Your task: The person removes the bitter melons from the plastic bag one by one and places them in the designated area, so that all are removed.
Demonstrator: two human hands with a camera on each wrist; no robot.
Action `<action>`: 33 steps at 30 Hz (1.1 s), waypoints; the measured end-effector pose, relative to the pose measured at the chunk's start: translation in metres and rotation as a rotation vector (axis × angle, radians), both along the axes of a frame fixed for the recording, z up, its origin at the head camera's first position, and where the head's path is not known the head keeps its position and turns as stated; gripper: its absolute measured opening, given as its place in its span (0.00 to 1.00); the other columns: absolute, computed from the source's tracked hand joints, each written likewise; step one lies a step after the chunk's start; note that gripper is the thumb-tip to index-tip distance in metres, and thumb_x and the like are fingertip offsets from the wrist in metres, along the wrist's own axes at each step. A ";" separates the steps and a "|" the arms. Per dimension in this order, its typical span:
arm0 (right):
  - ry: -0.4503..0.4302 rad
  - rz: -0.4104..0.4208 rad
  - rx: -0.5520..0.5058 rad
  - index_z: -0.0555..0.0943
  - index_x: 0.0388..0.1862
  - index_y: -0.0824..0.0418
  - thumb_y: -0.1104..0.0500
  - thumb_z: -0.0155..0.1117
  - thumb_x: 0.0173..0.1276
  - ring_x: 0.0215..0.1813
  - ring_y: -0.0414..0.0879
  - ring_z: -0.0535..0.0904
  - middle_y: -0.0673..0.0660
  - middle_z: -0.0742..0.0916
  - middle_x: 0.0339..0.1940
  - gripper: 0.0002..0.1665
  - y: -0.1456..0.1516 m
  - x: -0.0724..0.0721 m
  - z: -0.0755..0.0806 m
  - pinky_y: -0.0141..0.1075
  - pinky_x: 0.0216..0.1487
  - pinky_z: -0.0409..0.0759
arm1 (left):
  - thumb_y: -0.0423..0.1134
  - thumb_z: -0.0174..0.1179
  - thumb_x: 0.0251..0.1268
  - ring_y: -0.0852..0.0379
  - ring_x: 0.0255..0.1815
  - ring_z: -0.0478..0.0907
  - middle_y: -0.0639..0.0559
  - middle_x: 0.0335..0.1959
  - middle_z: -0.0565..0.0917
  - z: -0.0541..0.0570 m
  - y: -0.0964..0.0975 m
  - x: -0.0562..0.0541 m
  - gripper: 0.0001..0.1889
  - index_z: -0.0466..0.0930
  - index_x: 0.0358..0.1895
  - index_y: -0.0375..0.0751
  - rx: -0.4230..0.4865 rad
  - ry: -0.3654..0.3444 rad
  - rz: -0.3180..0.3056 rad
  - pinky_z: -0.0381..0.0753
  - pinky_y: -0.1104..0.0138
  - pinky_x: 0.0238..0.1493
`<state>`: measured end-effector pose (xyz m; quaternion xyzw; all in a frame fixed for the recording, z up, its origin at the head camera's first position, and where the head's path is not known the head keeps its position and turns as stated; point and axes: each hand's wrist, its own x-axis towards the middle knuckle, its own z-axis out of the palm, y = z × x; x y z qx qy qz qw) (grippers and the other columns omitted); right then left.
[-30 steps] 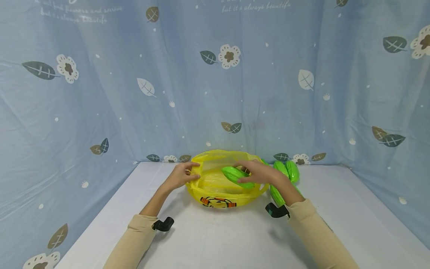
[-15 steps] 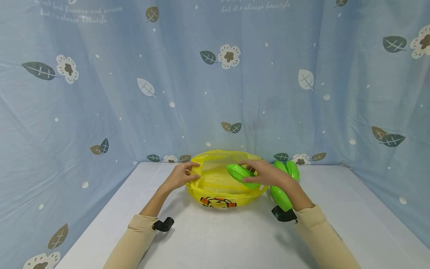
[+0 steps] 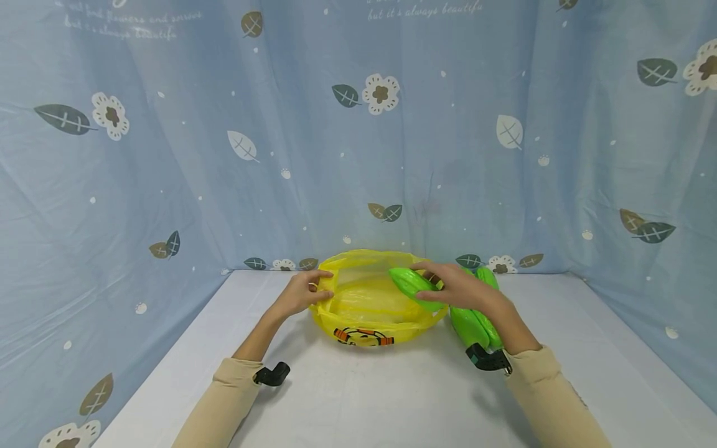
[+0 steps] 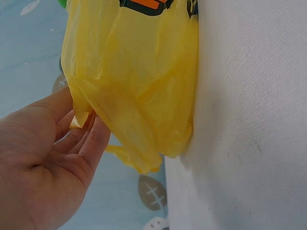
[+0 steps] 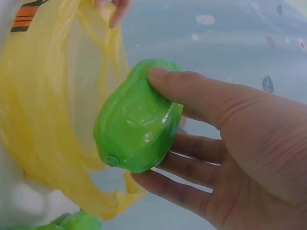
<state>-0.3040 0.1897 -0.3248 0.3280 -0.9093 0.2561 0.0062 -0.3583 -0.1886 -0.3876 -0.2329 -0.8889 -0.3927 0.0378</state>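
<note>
A yellow plastic bag with an orange and black print lies open on the white table. My left hand pinches the bag's left rim between thumb and fingers; in the left wrist view the left hand holds a fold of the yellow bag. My right hand grips a glossy green vegetable above the bag's right rim. The right wrist view shows the green vegetable held between thumb and fingers of the right hand, beside the yellow bag.
More green vegetables lie on the table just right of the bag, some near the back curtain. A blue curtain with leaves and flowers closes off the back and both sides. Black wrist cameras sit on both sleeves.
My right hand has carried the green vegetable rightward and slightly up, from over the bag's middle to its right rim. The left hand has stayed on the bag's left rim.
</note>
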 end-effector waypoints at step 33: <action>0.010 -0.093 -0.032 0.65 0.74 0.54 0.43 0.64 0.68 0.56 0.53 0.81 0.60 0.81 0.60 0.39 0.044 0.007 -0.004 0.44 0.50 0.85 | 0.40 0.68 0.62 0.53 0.40 0.83 0.42 0.46 0.81 0.002 -0.001 0.000 0.25 0.77 0.63 0.40 0.002 -0.001 -0.004 0.84 0.68 0.36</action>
